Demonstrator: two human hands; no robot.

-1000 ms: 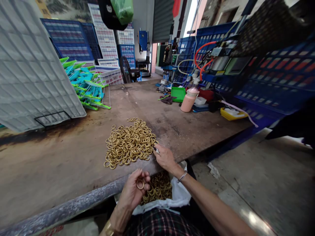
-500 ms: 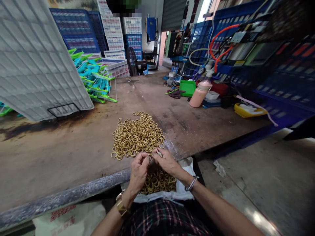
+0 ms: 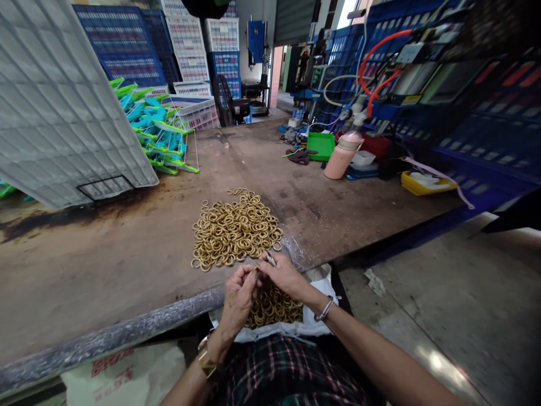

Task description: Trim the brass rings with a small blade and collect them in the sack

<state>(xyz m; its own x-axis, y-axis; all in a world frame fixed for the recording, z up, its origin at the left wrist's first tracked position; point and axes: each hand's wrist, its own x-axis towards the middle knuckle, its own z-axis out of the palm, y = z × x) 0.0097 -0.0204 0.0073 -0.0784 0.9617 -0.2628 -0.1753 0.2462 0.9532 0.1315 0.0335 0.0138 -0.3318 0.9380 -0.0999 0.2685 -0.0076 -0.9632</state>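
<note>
My left hand (image 3: 237, 293) is closed in a pinch at the table's front edge, with a small brass-coloured ring (image 3: 255, 269) partly showing at its fingertips. Right beside it, my right hand (image 3: 287, 277) is closed around a small slim metal tool (image 3: 271, 259); its working end is hidden by the fingers. The fingertips of both hands meet. Just beyond them lies a loose pile of brass-coloured rings (image 3: 236, 228) on the table. Below my hands, more rings (image 3: 276, 305) fill an open white sack (image 3: 323, 287) at my lap.
A grey ribbed panel (image 3: 76, 101) leans at the left of the brown table (image 3: 127, 254), with green and turquoise plastic pieces (image 3: 156, 129) behind it. To the right stand a pink bottle (image 3: 341, 158), a green tray (image 3: 321, 146) and a yellow tray (image 3: 426, 183). Stacked crates (image 3: 122, 45) stand behind.
The camera view has shifted slightly. My fingertips have drawn closer together over the ring, which shows less than before. The ring pile looks the same.
</note>
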